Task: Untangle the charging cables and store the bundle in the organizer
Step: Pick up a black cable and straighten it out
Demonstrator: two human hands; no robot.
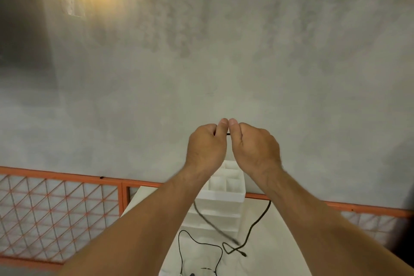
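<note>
black cables [257, 224] dangling before white organizer [220, 199]

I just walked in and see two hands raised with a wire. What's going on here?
A person is working on charging cables at a white table. The left hand and right hand pinch a black cable close together, held up high, and strands hang from each grip down to the table. A thinner cable lies there untouched. The white organizer stands behind, with no cable seen in it yet.
</note>
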